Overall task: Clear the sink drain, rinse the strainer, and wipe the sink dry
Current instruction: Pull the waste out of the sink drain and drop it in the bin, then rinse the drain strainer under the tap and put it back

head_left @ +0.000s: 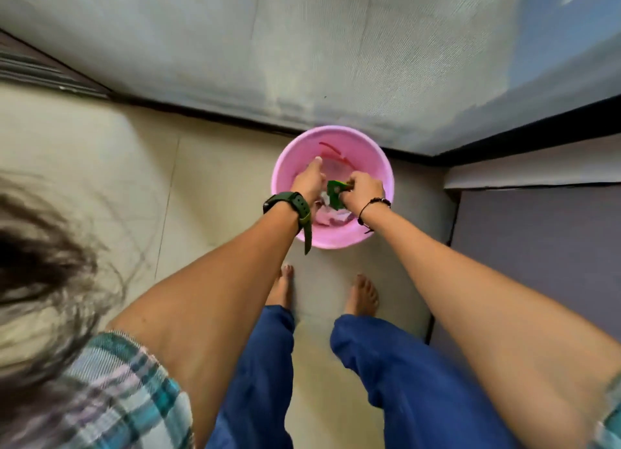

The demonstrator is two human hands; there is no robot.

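Both arms reach down w/ hands over pink bin (pixel 285 166) on floor. Right hand (pixel 361 191) pinches green strainer (pixel 336 193) above bin; left hand (pixel 307 181) fingers extended, holding nothing.

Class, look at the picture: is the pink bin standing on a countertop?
No: the pink bin stands on the floor in front of the person's bare feet, in a corner by the wall.

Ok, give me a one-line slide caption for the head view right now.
Standing barefoot over a pink bin, the right hand grips a green item while the left hand reaches inside.
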